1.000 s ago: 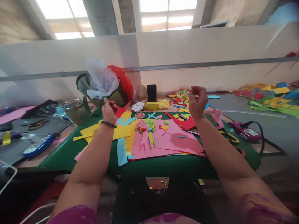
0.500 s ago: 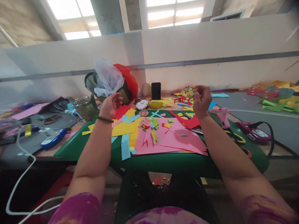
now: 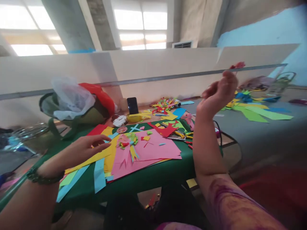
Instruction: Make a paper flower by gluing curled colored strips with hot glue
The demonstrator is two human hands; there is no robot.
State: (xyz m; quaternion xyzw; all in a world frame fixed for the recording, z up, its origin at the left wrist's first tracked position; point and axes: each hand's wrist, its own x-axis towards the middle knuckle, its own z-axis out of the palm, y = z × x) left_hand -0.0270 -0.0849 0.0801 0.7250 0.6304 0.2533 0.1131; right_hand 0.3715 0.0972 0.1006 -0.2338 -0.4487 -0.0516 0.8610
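A purple-patterned sleeve [image 3: 223, 198] frames a person at a green-covered table [image 3: 177, 169], a bracelet [image 3: 45, 177] on the left wrist. On the near side of the left fingers, a blue strip [image 3: 100, 175] lies beside yellow paper [image 3: 109, 161]. The left hand [image 3: 81, 150] is stretched over that paper, fingers loosely extended and slightly parted, with nothing seen in their hold; whether they touch the paper cannot be told. Just right of those fingertips, a rosette [image 3: 132, 140] of green, pink and red strips, its tails pointing toward the person, lies on pink sheets [image 3: 155, 150], with small scraps [image 3: 146, 138] farther right. A badge [image 3: 122, 129] sits just past the left fingers, while a red piece [image 3: 168, 130] lies well to their right. The right hand [image 3: 220, 91] hangs high, well apart from the left, its fingers curled inward; blur leaves it unclear how far they close or whether they pinch anything. Below and left of those fingers is a pink glue gun [image 3: 188, 120]; to their right, a paper pile [image 3: 254, 110] spreads over a grey surface. Beyond the left fingers are a white tissue [image 3: 119, 120], a bag [image 3: 99, 110] and a leaning phone [image 3: 132, 106]. Left of the right fingers, more rosettes [image 3: 165, 104] are heaped before a pale wall [image 3: 168, 64], with bright windows [image 3: 141, 24] behind
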